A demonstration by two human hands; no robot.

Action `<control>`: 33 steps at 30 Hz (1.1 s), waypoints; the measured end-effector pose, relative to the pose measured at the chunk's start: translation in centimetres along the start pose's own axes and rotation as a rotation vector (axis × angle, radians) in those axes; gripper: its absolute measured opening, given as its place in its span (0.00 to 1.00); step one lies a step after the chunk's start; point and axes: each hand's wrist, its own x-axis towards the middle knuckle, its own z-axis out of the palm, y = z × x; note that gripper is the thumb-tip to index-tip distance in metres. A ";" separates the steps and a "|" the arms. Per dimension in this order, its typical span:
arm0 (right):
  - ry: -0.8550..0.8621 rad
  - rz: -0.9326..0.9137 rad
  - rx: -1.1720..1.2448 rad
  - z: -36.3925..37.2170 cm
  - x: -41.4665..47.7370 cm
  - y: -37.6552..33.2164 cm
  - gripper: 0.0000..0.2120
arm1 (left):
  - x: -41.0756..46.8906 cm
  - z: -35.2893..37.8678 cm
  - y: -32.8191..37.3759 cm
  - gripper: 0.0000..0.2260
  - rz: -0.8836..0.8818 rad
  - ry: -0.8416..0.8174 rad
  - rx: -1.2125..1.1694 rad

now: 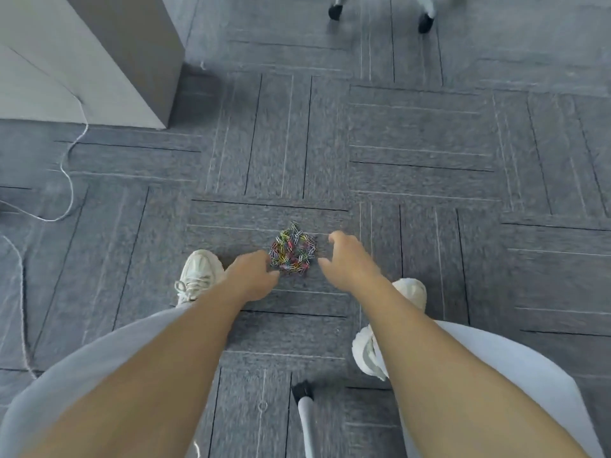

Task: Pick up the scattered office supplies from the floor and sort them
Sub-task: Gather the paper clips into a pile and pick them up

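Observation:
A small heap of coloured paper clips [293, 251] lies on the grey carpet floor in front of my feet. My left hand [251, 276] is low at the heap's left edge, fingers loosely curled toward it, fingertips at or just touching the clips. My right hand [347, 259] hovers at the heap's right side, fingers spread and bent, a small gap between it and the clips. Neither hand holds anything that I can see.
A grey-white cabinet [125, 57] stands at the upper left with a white cable [67, 180] trailing over the carpet. Chair castors [425, 23] are at the top, and a chair leg [305, 411] lies between my knees. My white shoes [198, 276] flank the heap.

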 end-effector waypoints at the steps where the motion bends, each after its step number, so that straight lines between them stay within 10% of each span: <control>1: 0.001 0.026 0.026 0.6 1.3 0.1 0.27 | 1.6 0.2 0.2 0.21 0.000 -0.007 -0.003; 23: -0.060 -0.106 -0.268 5.1 10.1 2.7 0.17 | 11.3 2.8 -4.4 0.23 0.000 0.040 0.191; 33: -0.006 0.023 -0.190 17.7 21.1 4.7 0.41 | 22.5 11.2 -6.5 0.43 -0.113 0.061 -0.102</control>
